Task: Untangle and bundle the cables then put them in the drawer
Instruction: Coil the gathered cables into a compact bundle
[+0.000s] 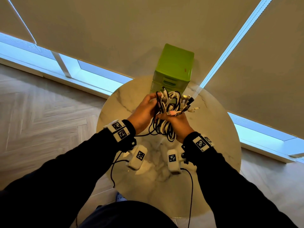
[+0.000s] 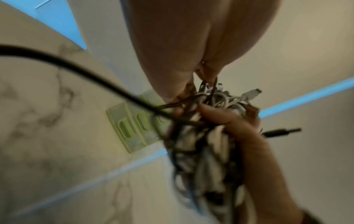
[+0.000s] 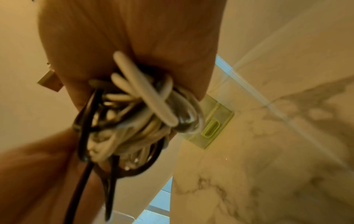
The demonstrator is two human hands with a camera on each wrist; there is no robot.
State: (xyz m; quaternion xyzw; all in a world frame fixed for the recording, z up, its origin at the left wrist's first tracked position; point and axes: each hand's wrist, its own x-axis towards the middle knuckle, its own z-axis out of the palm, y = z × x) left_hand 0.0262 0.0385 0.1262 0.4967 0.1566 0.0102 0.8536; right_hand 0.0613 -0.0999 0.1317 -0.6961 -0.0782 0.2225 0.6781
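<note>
Dark sleeves run up from the bottom of my head view to both wrists, each strapped with white marker blocks. My right hand (image 1: 176, 123) is curled tight round a tangle of white and black cables (image 1: 171, 104), loops hanging below the fist and plugs sticking out above. My left hand (image 1: 144, 111) holds the same bundle from the other side, fingertips pinching strands near its top. I have the bundle raised above the round marble table (image 1: 213, 129), just in front of the green drawer unit (image 1: 174, 69), whose drawers look shut.
</note>
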